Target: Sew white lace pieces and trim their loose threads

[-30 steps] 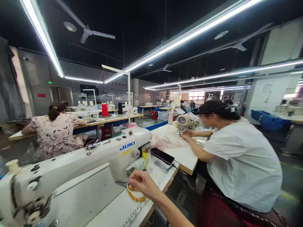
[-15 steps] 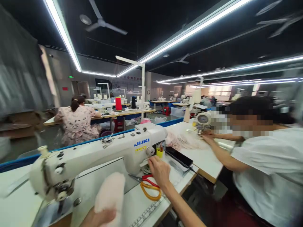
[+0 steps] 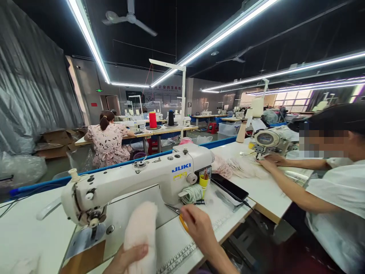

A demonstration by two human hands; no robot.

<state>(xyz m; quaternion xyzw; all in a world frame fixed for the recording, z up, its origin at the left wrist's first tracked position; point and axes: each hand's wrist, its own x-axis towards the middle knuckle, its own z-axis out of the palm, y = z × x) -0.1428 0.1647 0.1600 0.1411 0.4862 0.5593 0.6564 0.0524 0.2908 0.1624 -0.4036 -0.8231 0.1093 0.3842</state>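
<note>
My left hand (image 3: pixel 129 260) is closed round a pale pink, soft-looking folded cloth piece (image 3: pixel 142 228), held upright in front of the sewing machine (image 3: pixel 148 171). My right hand (image 3: pixel 198 226) is closed over the handles of the scissors (image 3: pixel 184 223); part of an orange loop shows below its fingers. The scissor blades point left on the machine bed. Just behind my right hand sit a coil of pale green cord (image 3: pixel 192 194) and a yellow cup (image 3: pixel 203 182) with small items in it.
A black phone (image 3: pixel 229 187) with a cable lies to the right. A measuring scale (image 3: pixel 178 257) runs along the table's front edge. At the right, a co-worker (image 3: pixel 336 190) handles pale cloth pieces (image 3: pixel 242 167) at another machine (image 3: pixel 268 140). Thread cones (image 3: pixel 153 120) stand farther back.
My right hand has moved down from beside the cord coil to the scissors' handles and closed on them. The left hand still holds the cloth piece. The view has shifted left.
</note>
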